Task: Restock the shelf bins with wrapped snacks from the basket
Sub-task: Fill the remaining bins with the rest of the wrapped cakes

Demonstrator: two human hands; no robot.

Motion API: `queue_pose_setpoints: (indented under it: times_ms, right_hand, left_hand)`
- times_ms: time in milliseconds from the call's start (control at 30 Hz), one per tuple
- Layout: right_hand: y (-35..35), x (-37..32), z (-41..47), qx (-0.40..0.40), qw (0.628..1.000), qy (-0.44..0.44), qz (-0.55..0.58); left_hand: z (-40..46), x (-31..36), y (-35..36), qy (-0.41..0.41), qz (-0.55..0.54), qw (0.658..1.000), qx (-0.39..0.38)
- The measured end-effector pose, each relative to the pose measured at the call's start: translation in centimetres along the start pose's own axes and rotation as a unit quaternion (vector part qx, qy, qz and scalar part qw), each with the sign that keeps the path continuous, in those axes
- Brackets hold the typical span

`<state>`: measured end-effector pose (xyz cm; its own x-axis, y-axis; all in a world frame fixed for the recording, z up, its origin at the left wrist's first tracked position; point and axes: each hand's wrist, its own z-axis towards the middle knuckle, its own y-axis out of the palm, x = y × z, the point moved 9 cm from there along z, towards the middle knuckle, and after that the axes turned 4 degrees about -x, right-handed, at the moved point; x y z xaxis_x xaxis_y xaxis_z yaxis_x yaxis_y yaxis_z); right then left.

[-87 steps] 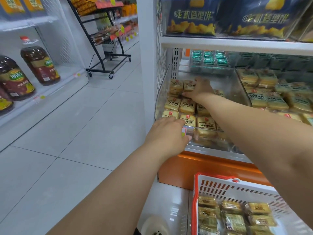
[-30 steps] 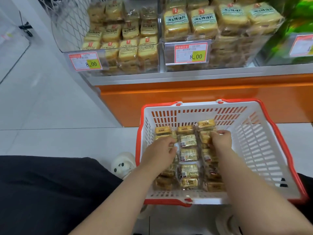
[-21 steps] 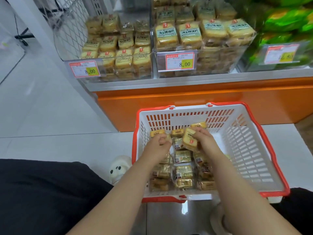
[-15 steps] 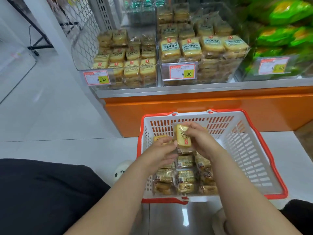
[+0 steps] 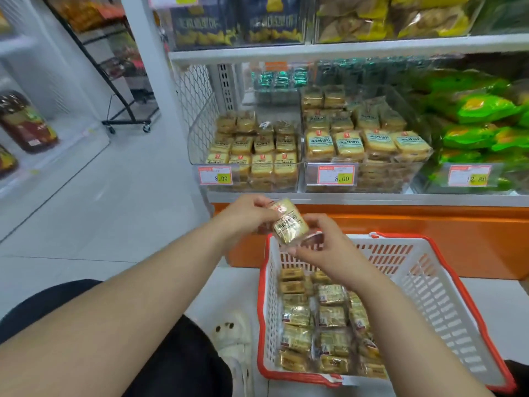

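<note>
A wrapped yellow snack (image 5: pixel 289 222) is held in the air between both hands, above the basket's far left corner and below the shelf edge. My left hand (image 5: pixel 246 214) pinches its top end and my right hand (image 5: pixel 320 243) grips its lower end. The white basket with red rim (image 5: pixel 446 310) stands on the floor and holds several more wrapped snacks (image 5: pixel 329 319). The left clear shelf bin (image 5: pixel 200 133) is filled with the same snacks (image 5: pixel 257 150), behind an 8.00 price tag (image 5: pixel 215 175).
A second clear bin (image 5: pixel 406 167) of larger yellow snacks sits right of the first, then green packs (image 5: pixel 475 121). An orange shelf base (image 5: pixel 400 230) runs behind the basket. Oil bottles (image 5: pixel 25 121) line the left shelf, and a black wheeled rack (image 5: pixel 126 104) stands in the aisle.
Both hands left the shelf bin, dipped into the basket and picked a snack. They have now lifted it up and to the left, out of the basket, as my view tilted up.
</note>
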<state>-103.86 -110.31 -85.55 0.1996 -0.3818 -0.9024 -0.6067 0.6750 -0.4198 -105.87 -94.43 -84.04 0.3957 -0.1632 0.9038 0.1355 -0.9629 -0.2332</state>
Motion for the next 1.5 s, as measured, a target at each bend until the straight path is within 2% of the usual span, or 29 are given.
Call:
queue_pose_setpoints:
  times_ms: [100,233,367,467,567,633,733,867,967,1100,1300,1500]
  right_hand:
    - [-0.5,-4.4,0.5,0.048,0.992,-0.085,-0.082]
    - [0.4,-7.7,2.4,0.002,0.97,-0.119,-0.213]
    - [0.9,-9.7,4.7,-0.01,0.957,-0.117,-0.266]
    - [0.0,-10.8,7.6,0.007,0.964,-0.106,-0.245]
    - [-1.2,-12.9,11.7,0.051,0.963,-0.095,-0.247]
    - [-2.1,-14.2,15.3,0.09,0.96,-0.079,-0.253]
    - [-3.1,-14.6,21.8,0.109,0.944,-0.01,-0.312]
    - [-3.9,-14.6,27.6,0.11,0.919,0.052,-0.376]
    - [-4.8,-14.4,29.5,0.157,0.905,0.053,-0.391]
    - [-5.1,-12.0,31.4,0.146,0.898,0.059,-0.41]
    - [-4.2,-10.0,33.7,0.132,0.92,0.057,-0.364]
    - [-4.5,-9.5,34.4,0.186,0.926,0.046,-0.327]
  left_hand:
    - [0.5,1.9,-2.0,0.009,0.074,0.996,-0.042]
    - [1.1,3.3,-3.3,0.033,0.1,0.992,-0.07]
    - [2.1,4.9,-4.2,0.055,0.065,0.995,-0.057]
    - [3.1,7.1,-6.8,0.084,0.077,0.993,0.017]
    - [3.6,9.4,-10.6,0.136,0.262,0.944,0.148]
    - [4.0,9.3,-11.6,0.124,0.343,0.917,0.165]
    - [4.9,8.1,-11.9,0.092,0.408,0.897,0.144]
    - [6.1,6.7,-12.2,0.047,0.413,0.903,0.107]
    - [6.2,6.5,-12.3,0.027,0.414,0.906,0.085]
    - [6.0,6.5,-12.5,0.02,0.386,0.919,0.075]
    - [6.1,6.1,-13.3,0.022,0.38,0.922,0.066]
    - [6.0,6.0,-13.1,0.035,0.385,0.919,0.07]
